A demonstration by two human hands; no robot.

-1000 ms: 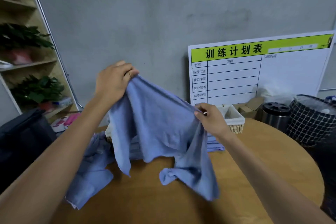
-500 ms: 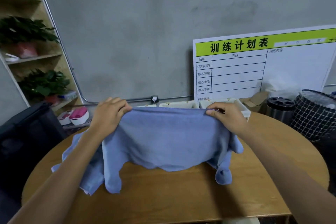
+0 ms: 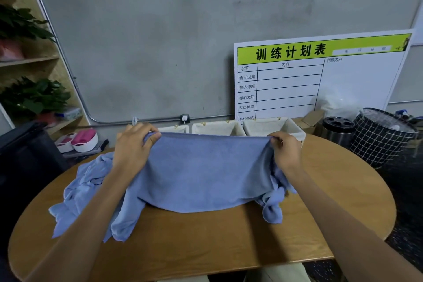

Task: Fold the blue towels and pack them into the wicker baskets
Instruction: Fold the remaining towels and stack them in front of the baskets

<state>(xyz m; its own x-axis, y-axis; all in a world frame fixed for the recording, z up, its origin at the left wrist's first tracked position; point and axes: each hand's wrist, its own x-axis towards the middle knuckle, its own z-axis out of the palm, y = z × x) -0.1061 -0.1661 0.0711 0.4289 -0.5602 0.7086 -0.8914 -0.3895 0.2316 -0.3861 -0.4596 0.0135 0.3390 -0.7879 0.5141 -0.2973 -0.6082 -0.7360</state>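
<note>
A blue towel hangs stretched between my two hands above the round wooden table. My left hand pinches its upper left corner and my right hand pinches the upper right corner. The towel's lower edge rests on the table top. More blue towels lie crumpled on the table's left side, partly under my left arm. Three cloth-lined wicker baskets stand in a row at the table's far edge: the middle basket, the right basket, and the left basket mostly hidden by the towel.
A white training-plan board leans on the grey wall behind the baskets. A steel bin and a black grid-pattern hamper stand to the right. A shelf with plants and pink-white tubs is at left.
Both hands have come down and apart, pulling the towel from a bunched hanging shape into a flat taut span in front of the baskets. Its lower edge now lies on the table.
</note>
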